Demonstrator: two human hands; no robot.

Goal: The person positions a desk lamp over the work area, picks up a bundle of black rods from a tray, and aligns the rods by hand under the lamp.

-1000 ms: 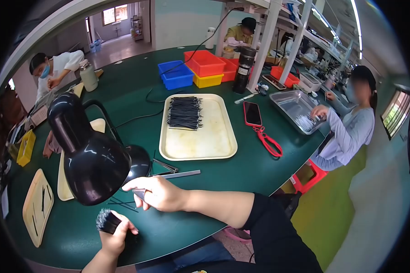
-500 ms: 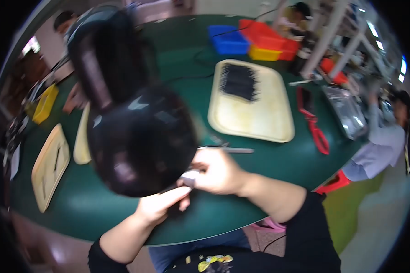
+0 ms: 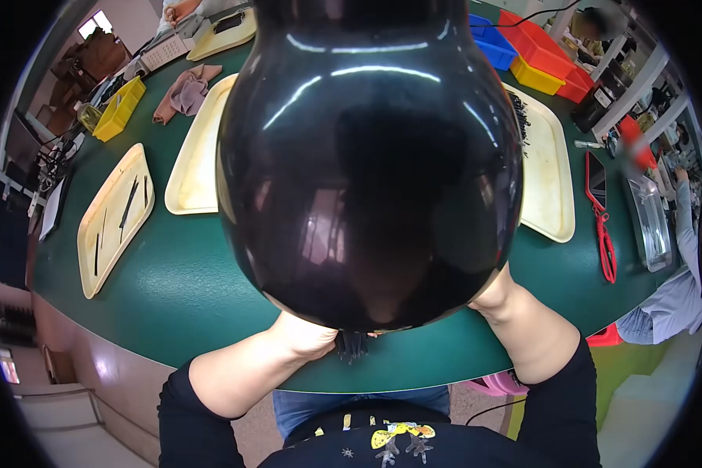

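Observation:
A large black lamp head fills the middle of the view and covers most of both hands. My left hand shows below its lower left edge, wrapped round a bundle of thin black pieces whose ends stick out downward. The rest of the bundle is hidden. Of my right hand, only the part near the wrist shows at the lamp's lower right edge; its fingers are hidden behind the lamp.
Cream trays stand either side of the lamp. A smaller tray with black strips is at left, near a yellow bin. A red-cased phone and metal tray lie right, near another person's sleeve.
The view has shifted, so the lamp now looms larger and more central. My hands, first apart and then together at the lamp's lower edge, are now mostly behind it.

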